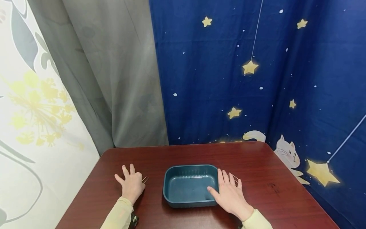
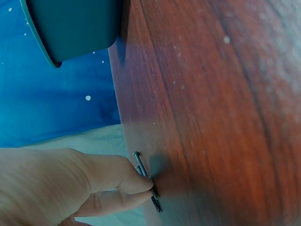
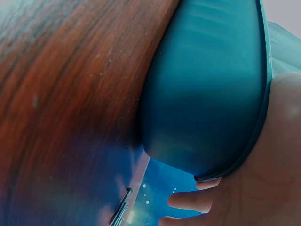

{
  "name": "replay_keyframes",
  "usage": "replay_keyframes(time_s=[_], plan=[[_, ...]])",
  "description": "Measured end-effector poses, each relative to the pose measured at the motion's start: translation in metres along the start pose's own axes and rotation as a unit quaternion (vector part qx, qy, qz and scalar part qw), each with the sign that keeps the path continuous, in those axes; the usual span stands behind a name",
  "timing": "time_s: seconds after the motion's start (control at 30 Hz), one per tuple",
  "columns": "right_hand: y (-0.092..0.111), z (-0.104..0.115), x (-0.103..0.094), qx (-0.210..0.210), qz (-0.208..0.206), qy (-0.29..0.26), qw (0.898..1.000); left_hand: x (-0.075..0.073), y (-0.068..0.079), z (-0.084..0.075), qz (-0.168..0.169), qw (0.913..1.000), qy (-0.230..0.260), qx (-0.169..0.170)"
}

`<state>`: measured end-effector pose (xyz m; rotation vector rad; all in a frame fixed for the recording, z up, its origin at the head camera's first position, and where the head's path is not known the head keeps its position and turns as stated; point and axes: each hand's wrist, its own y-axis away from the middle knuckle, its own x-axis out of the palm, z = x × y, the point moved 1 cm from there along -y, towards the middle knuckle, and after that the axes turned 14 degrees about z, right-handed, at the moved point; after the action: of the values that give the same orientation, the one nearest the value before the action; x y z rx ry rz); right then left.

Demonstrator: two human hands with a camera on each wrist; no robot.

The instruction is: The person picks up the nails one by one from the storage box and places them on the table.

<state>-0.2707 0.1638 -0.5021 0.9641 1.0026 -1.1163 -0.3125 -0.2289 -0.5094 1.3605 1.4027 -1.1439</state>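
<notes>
Thumb and forefinger of my left hand (image 1: 132, 188) pinch a few thin metal nails (image 2: 142, 164) low over the table, left of a teal plastic tray (image 1: 186, 190). The other left fingers spread outward. In the head view the tips of these nails (image 1: 145, 180) stick out to the right of the hand. My right hand (image 1: 232, 197) lies with straight fingers over the tray's right rim, its thumb reaching over the inside. Several more nails (image 3: 121, 209) lie on the table just beyond the right hand, partly hidden by its fingers in the head view.
The dark red wooden table (image 1: 183, 154) has rounded far corners. Behind it hang a grey curtain (image 1: 134, 95) and a blue star-patterned curtain (image 1: 200, 79). A white floral curtain (image 1: 37, 127) hangs at the left.
</notes>
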Motion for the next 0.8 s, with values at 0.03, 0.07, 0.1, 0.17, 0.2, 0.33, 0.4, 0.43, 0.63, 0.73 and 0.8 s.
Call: replay_keyframes(time_s=[0.03, 0.07, 0.1, 0.17, 0.2, 0.33, 0.4, 0.43, 0.63, 0.73, 0.8], plan=[[0.0, 0.0, 0.0, 0.0, 0.0, 0.0, 1.0, 0.0, 0.0, 0.0, -0.001, 1.0, 0.0, 0.001], [-0.001, -0.001, 0.001, 0.0, 0.001, 0.001, 1.0, 0.0, 0.0, 0.0, -0.003, 1.0, -0.001, 0.002], [-0.001, -0.001, 0.001, 0.0, 0.002, 0.001, 1.0, 0.0, 0.0, -0.001, -0.007, 1.0, -0.003, 0.003], [0.0, -0.001, 0.002, 0.001, 0.004, 0.001, 1.0, -0.001, 0.0, -0.002, -0.019, 0.9998, -0.004, 0.008], [0.0, -0.001, 0.002, 0.001, 0.005, 0.001, 1.0, -0.002, 0.0, -0.003, -0.027, 0.9996, -0.003, 0.012], [0.0, -0.002, 0.002, 0.001, 0.004, -0.001, 1.0, -0.007, 0.0, -0.013, -0.074, 0.9965, 0.004, 0.039], [0.0, -0.002, 0.002, 0.0, 0.001, 0.0, 1.0, -0.012, 0.0, -0.021, -0.095, 0.9939, 0.009, 0.055], [0.0, -0.002, 0.002, -0.001, 0.0, 0.0, 1.0, -0.014, 0.0, -0.025, -0.102, 0.9927, 0.011, 0.063], [-0.001, -0.002, 0.002, -0.002, 0.0, 0.0, 1.0, -0.026, 0.0, -0.058, -0.101, 0.9895, 0.037, 0.096], [-0.001, -0.002, 0.001, -0.002, 0.003, 0.001, 1.0, -0.029, 0.0, -0.074, -0.088, 0.9893, 0.04, 0.108], [-0.001, -0.001, 0.001, -0.003, 0.005, 0.001, 1.0, -0.031, -0.001, -0.083, -0.081, 0.9887, 0.039, 0.12]])
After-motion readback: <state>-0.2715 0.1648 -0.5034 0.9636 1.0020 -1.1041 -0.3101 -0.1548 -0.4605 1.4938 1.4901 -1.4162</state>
